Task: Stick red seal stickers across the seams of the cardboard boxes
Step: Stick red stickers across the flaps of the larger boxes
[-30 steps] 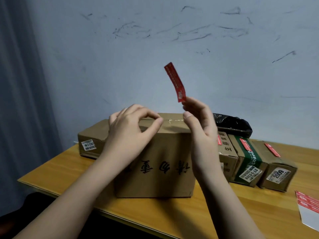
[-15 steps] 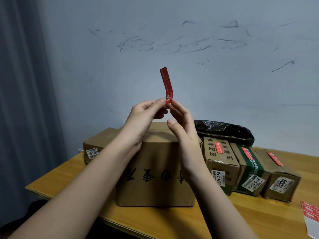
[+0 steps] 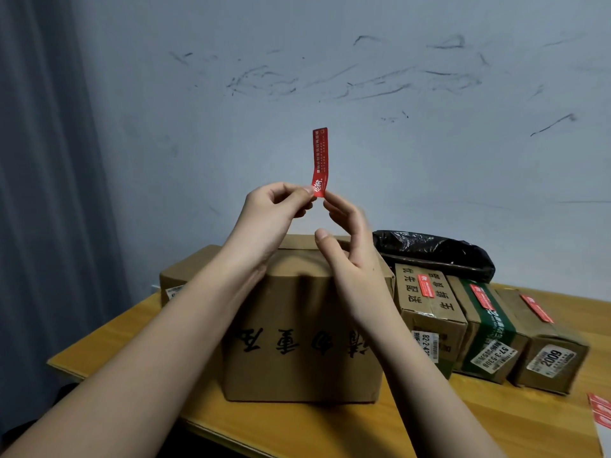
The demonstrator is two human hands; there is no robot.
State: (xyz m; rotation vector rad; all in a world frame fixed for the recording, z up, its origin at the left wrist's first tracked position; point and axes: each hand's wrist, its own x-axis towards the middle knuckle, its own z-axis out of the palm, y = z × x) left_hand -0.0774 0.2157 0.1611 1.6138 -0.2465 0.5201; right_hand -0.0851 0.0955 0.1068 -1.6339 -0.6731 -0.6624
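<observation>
Wooden table (image 3: pixel 330 434) — boxes (image 3: pixel 297 342) (cardboard)

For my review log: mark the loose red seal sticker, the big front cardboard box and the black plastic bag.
red seal sticker (image 3: pixel 320 160), head view, strip middle.
big front cardboard box (image 3: pixel 297 368), head view, front face.
black plastic bag (image 3: pixel 429 251), head view, crinkled top.

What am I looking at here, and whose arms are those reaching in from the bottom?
There is no machine: a person wears a camera on the head, so you see their own arms. The left hand pinches the bottom of a red seal sticker, which stands upright; the right hand touches it with its fingertips. Below, on a wooden table, stands a big cardboard box. To its right, three smaller boxes already carry red stickers, with a black plastic bag behind them. More stickers wait on a sheet at the right edge.
</observation>
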